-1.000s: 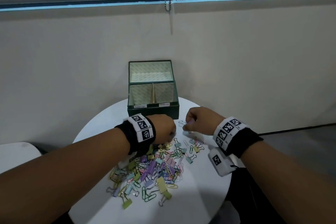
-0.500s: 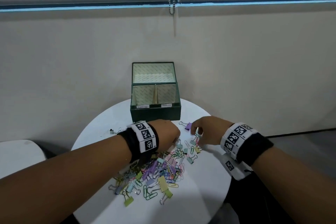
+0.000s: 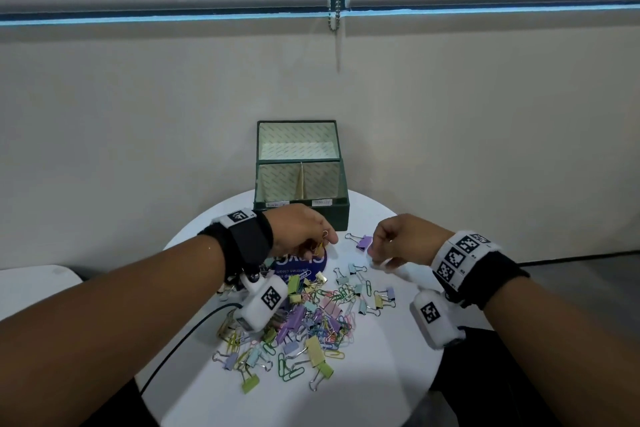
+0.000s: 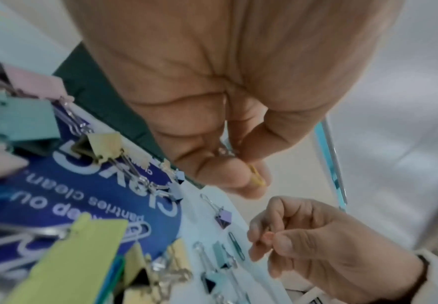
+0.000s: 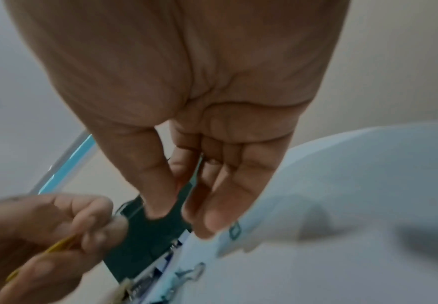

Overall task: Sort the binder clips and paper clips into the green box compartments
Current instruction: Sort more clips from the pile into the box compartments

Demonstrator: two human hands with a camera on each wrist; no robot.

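Note:
The green box (image 3: 301, 217) stands at the table's far edge, with two small front compartments and one wide one behind. A pile of pastel binder clips and paper clips (image 3: 311, 315) lies in front of it. My left hand (image 3: 306, 236) hovers just before the box and pinches a yellow binder clip (image 3: 320, 245) (image 4: 258, 178) with silver handles. My right hand (image 3: 388, 246) is to its right, thumb and fingers pinched on a small thin clip (image 4: 268, 236), mostly hidden. A purple binder clip (image 3: 363, 242) lies on the table between the hands.
The round white table (image 3: 398, 374) bears a blue round sticker (image 3: 301, 267) under the pile's far side. A dark cable (image 3: 180, 340) runs off the left edge. A second white surface (image 3: 31, 284) sits far left. A wall stands behind the box.
My left hand has lifted off the pile with the yellow clip, uncovering the blue sticker. My right hand has drawn back to the right of the purple binder clip.

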